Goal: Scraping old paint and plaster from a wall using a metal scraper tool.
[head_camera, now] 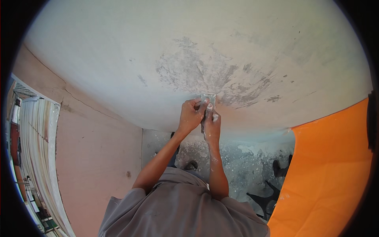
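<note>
Both my hands meet in front of me at a flat scraper (211, 97), its blade against or very near the pale wall (118, 59). My right hand (212, 124) is closed around the handle, with whitish paste on the thumb and fingers. My left hand (192, 115) pinches the scraper's left side near the blade. Grey rough patches (189, 65) spread over the wall above and to the right of the blade. How firmly the blade presses on the wall cannot be told.
An orange sheet (325, 166) stands along the right. A cracked pinkish wall (97, 154) with an opening is on the left. Below lies a floor spattered with white (237, 166), with a dark star-shaped base (265, 197) and a dark shoe (279, 169) near the sheet.
</note>
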The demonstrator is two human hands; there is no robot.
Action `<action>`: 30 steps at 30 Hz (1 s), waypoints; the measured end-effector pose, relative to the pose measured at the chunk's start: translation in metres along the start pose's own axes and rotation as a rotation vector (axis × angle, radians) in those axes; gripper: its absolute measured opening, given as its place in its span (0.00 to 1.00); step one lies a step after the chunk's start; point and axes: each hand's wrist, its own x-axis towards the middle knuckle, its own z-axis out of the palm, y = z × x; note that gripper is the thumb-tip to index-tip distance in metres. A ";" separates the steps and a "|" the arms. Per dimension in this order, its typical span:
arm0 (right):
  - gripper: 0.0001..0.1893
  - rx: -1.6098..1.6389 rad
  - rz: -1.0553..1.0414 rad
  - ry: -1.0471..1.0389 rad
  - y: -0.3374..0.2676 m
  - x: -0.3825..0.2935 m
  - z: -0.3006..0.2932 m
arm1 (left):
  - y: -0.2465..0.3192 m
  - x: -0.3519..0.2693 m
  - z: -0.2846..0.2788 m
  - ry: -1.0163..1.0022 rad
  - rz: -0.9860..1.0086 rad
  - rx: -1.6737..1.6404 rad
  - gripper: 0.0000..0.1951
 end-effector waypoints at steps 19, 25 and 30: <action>0.17 0.970 0.245 0.038 -0.005 -0.011 0.053 | 0.075 0.008 -0.024 -0.018 0.185 0.604 0.12; 0.22 0.749 0.150 0.107 0.000 -0.007 0.049 | 0.051 0.002 -0.014 -0.010 0.115 0.377 0.09; 0.29 0.301 0.139 0.029 0.004 -0.009 0.031 | 0.016 -0.003 -0.014 0.091 0.067 0.019 0.08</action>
